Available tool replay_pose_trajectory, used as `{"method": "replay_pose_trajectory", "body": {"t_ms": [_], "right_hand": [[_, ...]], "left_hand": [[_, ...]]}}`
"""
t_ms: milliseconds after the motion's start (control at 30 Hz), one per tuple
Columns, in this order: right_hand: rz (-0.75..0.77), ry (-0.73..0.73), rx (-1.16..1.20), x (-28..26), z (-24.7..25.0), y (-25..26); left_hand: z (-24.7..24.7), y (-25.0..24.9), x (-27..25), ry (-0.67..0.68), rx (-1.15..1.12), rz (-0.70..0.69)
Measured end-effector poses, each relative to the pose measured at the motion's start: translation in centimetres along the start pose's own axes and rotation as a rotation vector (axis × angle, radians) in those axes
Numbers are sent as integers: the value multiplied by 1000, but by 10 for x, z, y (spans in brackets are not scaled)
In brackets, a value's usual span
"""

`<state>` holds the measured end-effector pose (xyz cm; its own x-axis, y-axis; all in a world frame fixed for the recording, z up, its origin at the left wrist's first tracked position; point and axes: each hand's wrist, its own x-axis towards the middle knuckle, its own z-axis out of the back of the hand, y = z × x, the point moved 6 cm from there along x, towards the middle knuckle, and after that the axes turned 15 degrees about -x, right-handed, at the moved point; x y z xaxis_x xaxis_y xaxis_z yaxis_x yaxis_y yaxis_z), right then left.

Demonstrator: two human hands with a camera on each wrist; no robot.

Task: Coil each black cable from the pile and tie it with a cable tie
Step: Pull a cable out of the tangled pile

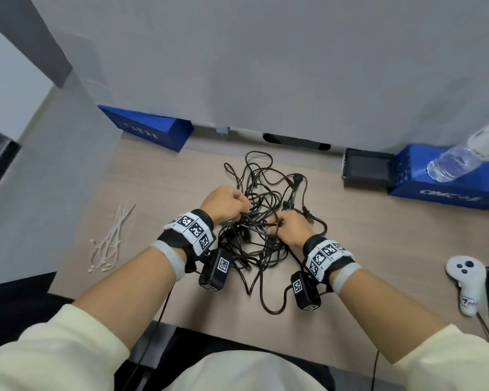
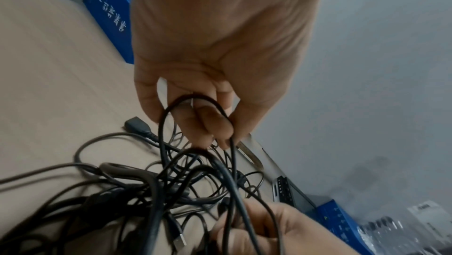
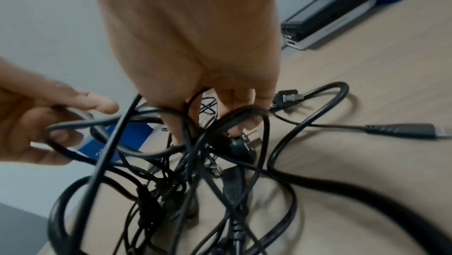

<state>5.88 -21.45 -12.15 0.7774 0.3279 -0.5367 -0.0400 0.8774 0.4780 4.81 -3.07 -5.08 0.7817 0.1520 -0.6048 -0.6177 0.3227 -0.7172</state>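
A tangled pile of black cables (image 1: 254,238) lies in the middle of the wooden desk (image 1: 167,193). My left hand (image 1: 242,206) is at the pile's upper left; in the left wrist view its curled fingers (image 2: 208,123) hold a loop of thin black cable (image 2: 160,129) raised above the heap. My right hand (image 1: 274,224) is at the pile's right side, and in the right wrist view its fingers (image 3: 242,123) hook round a thicker cable loop (image 3: 244,111). Several white cable ties (image 1: 112,235) lie loose on the desk to the left, apart from both hands.
A blue box (image 1: 153,131) stands at the back left. Another blue box (image 1: 441,184) at the right carries a water bottle (image 1: 458,162). A black device (image 1: 367,167) sits by the grey partition, and a white controller (image 1: 466,280) lies at the right edge.
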Motion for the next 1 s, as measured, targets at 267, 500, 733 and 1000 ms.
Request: {"method": "replay_pose_trajectory", "body": {"t_ms": [267,500,733,1000], "right_hand": [[-122,-323,218,-16,38,0],[-162,-393,406,-31,54,13],[-10,-501,435,-71,83,44],[-40,-407,358,-67,77,51]], "left_hand": [[-7,-25,-2,343,378,-158],[16,-59,-7,205,415,-447],[22,-81,-38,389,216,-550],[20,-111,-59,502,-193,-602]]}}
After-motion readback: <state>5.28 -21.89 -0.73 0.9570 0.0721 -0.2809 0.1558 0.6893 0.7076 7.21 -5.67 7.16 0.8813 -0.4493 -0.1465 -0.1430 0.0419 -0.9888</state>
